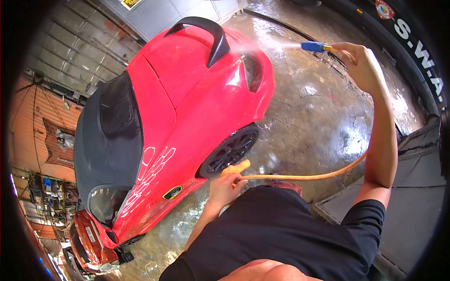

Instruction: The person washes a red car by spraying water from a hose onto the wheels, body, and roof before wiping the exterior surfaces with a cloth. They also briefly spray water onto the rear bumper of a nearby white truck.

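My right hand [358, 63], raised at the upper right, is closed round the brass stem of a blue spray nozzle [312, 46]. A white spray leaves the nozzle toward the rear of a red car [197, 107], near its black spoiler [221, 44] and tail light [252, 72]. Down by the rear wheel [232, 150], my left hand [227, 187] holds an orange hose [304, 177] that runs across to the right. A yellow-orange cloth or sponge [236, 167] shows at the fingers of that hand; its exact form is unclear.
Wet concrete floor [314, 112] lies around the car. A dark vehicle with white letters [417, 51] stands at the right edge, above grey panels [412, 201]. Another red car [91, 239] is at the lower left, near cluttered shelves [49, 196]. A corrugated wall runs behind.
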Motion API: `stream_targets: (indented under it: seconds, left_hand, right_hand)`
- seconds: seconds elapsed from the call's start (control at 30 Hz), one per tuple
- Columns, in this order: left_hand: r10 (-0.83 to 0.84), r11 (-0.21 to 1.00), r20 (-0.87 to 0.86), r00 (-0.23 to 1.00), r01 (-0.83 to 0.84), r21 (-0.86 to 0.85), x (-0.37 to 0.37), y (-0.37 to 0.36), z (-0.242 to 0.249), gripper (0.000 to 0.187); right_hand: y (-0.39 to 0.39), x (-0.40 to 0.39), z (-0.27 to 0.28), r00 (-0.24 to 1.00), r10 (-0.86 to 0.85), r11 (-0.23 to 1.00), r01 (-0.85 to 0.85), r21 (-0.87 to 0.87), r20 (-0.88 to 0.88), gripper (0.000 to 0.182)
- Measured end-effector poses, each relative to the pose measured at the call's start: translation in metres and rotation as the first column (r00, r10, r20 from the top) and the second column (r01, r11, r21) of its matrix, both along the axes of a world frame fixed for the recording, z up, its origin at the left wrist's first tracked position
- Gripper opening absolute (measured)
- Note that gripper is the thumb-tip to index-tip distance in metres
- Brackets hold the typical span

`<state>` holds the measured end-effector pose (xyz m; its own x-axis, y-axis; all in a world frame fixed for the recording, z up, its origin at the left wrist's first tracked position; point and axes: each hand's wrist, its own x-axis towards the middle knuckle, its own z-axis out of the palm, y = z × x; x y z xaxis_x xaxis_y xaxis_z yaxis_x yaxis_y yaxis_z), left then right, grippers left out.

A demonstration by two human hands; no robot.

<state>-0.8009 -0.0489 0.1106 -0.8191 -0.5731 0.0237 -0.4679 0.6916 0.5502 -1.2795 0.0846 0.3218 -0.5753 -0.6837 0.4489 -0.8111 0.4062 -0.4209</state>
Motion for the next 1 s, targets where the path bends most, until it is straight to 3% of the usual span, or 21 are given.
stream_targets:
  seconds: [0.17, 0.2, 0.37, 0.47, 0.7, 0.73, 0.87, 1.0]
  left_hand:
    - [0.018, 0.999, 0.054, 0.998, -0.016, -0.036, -0.016, 0.004, 0.000, 0.031]
    - [0.034, 0.998, 0.070, 0.997, -0.031, -0.048, -0.016, 0.005, -0.001, 0.031]
    - [0.136, 0.989, 0.083, 0.987, -0.131, -0.063, -0.016, 0.010, -0.004, 0.029]
    - [0.194, 0.978, 0.106, 0.975, -0.183, -0.104, -0.014, 0.013, -0.006, 0.029]
    - [0.372, 0.924, 0.079, 0.925, -0.360, -0.128, 0.013, 0.018, -0.012, 0.031]
    - [0.405, 0.910, 0.103, 0.909, -0.388, -0.148, 0.018, 0.020, -0.009, 0.031]
    - [0.518, 0.849, 0.104, 0.849, -0.495, -0.183, 0.044, 0.020, -0.018, 0.033]
    - [0.588, 0.804, 0.105, 0.802, -0.565, -0.183, 0.056, -0.001, -0.018, 0.031]
  right_hand:
    - [-0.008, -0.005, -0.030, 0.999, 0.053, 0.998, -0.053, -0.046, 0.013, 0.029]
    - [-0.011, 0.002, -0.025, 0.996, 0.000, 1.000, 0.000, 0.004, 0.089, 0.029]
    - [-0.037, -0.011, -0.040, 0.994, 0.003, 0.999, -0.007, 0.037, 0.106, 0.029]
    - [-0.067, -0.028, -0.067, 0.999, 0.016, 1.000, -0.017, 0.023, 0.036, 0.029]
    - [-0.155, -0.054, -0.124, 0.991, 0.031, 0.999, -0.030, -0.015, 0.132, 0.028]
    - [-0.167, -0.049, -0.122, 0.975, -0.009, 1.000, 0.004, 0.026, 0.221, 0.029]
    - [-0.242, -0.069, -0.172, 0.960, 0.027, 0.999, -0.037, 0.029, 0.278, 0.031]
    - [-0.313, -0.074, -0.205, 0.885, -0.074, 0.995, 0.034, 0.095, 0.459, 0.031]
